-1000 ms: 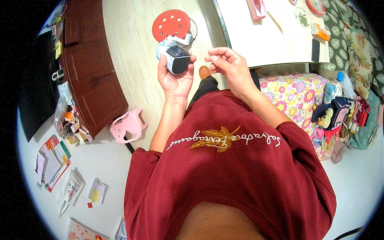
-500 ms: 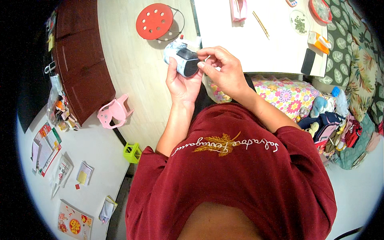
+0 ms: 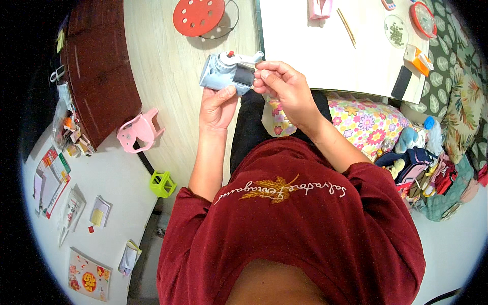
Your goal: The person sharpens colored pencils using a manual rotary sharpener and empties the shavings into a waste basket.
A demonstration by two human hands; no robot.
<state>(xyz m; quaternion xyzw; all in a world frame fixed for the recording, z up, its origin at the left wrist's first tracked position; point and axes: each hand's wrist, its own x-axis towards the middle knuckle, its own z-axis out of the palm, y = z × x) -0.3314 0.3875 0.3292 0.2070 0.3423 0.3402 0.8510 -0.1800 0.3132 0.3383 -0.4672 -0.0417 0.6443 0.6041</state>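
My left hand (image 3: 219, 109) holds a light blue hand-crank pencil sharpener (image 3: 213, 76) from below, its thumb lying along the near side. The sharpener is tilted above the floor, left of the table's corner. On its top are a white crank (image 3: 248, 58) and a small red knob (image 3: 231, 53); a dark see-through panel (image 3: 243, 75) shows on the right part of its body. My right hand (image 3: 282, 86) is at the sharpener's right end, thumb and fingers pinched together. What they pinch, if anything, is hidden.
A white table (image 3: 305, 66) stands ahead at right, bearing a pink case (image 3: 320, 9), two thin sticks (image 3: 346, 28), a plate (image 3: 387, 35), an orange-white packet (image 3: 418, 60) and a black slab (image 3: 401, 82). A red stool (image 3: 199, 15), pink chair (image 3: 140, 131) and green stool (image 3: 162, 184) stand leftward.
The sharpener has been turned, so its crank and dark panel show more from above. My left hand has shifted slightly left and down; my right hand remains at its right end.
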